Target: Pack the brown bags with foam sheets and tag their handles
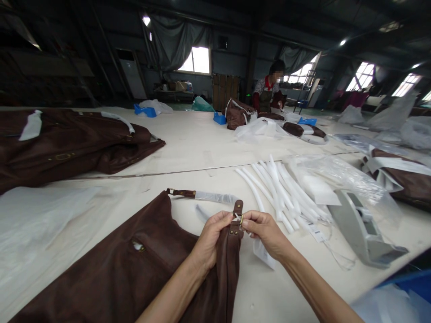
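Observation:
A dark brown leather bag (134,264) lies across the near part of the table. Its strap, partly sleeved in clear-white wrap (215,196), loops from the far corner round to a brass buckle (241,219). My left hand (213,235) is closed on the leather strap tab just left of the buckle, thumb on top. At the buckle's right side, my right hand (264,229) pinches with thumb and forefinger; a bit of white material shows between the two hands. What exactly lies under the right fingertips is partly hidden. A white tag (263,253) hangs below the right hand.
White foam tubes (279,193) lie in a heap to the right, beside a grey tape dispenser (362,229). Another brown bag (70,146) rests at the left. Clear plastic bags (336,175) are spread about. A person (269,89) stands across the table.

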Demonstrator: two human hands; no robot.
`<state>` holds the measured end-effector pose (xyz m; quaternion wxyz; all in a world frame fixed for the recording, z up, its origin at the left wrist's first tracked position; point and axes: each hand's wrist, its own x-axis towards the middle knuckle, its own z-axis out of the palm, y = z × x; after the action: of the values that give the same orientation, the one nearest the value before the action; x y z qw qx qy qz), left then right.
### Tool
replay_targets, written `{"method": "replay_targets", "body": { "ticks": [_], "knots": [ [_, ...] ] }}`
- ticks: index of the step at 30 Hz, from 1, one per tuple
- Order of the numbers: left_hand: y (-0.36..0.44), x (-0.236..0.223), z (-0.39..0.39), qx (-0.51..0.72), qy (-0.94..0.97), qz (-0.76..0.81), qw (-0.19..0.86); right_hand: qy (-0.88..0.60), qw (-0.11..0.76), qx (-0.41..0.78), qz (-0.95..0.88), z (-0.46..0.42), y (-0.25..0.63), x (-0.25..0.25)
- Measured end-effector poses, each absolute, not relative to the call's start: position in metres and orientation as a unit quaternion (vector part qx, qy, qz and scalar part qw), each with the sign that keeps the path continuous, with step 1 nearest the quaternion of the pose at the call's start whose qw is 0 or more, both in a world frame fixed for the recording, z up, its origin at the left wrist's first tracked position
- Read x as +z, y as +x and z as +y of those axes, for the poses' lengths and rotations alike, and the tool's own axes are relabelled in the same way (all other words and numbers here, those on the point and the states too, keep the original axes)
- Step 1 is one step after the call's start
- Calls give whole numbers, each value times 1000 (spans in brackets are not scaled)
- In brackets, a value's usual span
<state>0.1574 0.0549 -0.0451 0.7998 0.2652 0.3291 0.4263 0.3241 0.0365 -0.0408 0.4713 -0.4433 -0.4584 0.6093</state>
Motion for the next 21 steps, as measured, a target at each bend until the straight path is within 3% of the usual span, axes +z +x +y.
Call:
{"method": "replay_targets", "body": {
  "ticks": [5,13,18,21],
  "knots": [
    [161,-45,53,486,317,333,744,-413,479,692,-348,28,323,-34],
    [162,-39,51,471,476,355,653,-430,494,673,-344,29,321,-33],
    [165,-41,60,534,627,381,419,-438,499,662,-347,30,320,-32],
    [166,-42,63,538,668,380,346,-443,497,664,-340,33,320,-35]
  ]
}}
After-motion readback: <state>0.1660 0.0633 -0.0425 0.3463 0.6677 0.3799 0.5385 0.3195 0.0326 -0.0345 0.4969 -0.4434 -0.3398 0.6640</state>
